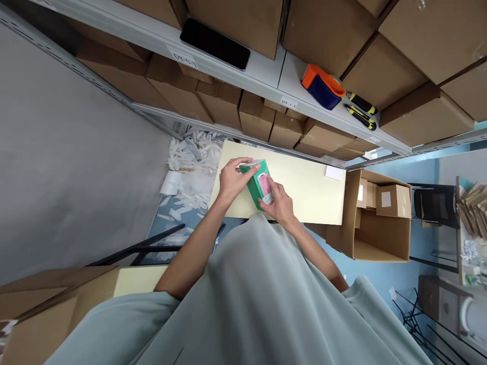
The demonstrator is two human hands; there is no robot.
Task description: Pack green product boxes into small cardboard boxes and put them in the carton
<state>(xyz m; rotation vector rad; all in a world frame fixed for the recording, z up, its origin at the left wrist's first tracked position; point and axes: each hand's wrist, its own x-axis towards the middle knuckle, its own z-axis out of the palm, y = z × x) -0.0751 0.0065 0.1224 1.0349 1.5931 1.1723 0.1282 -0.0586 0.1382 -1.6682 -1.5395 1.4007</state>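
Observation:
Between my hands is a small green box [255,190] with a pink picture on one face and a whitish top end. My left hand [235,178] grips it at the upper end, thumb and fingers at the top edge. Lower down, my right hand [280,203] holds the opposite side, with the thumb near the bottom corner and the fingers along the picture face. The box is tilted over the pale yellow tabletop [312,195]. Whether its underside touches the table is hidden.
A white card [334,173] lies at the table's back right. Above, a shelf [266,76] carries cardboard boxes, a black phone [215,44], an orange tape dispenser [323,86] and utility knives [361,110]. An open carton [380,235] stands right; white scraps [194,157] lie left.

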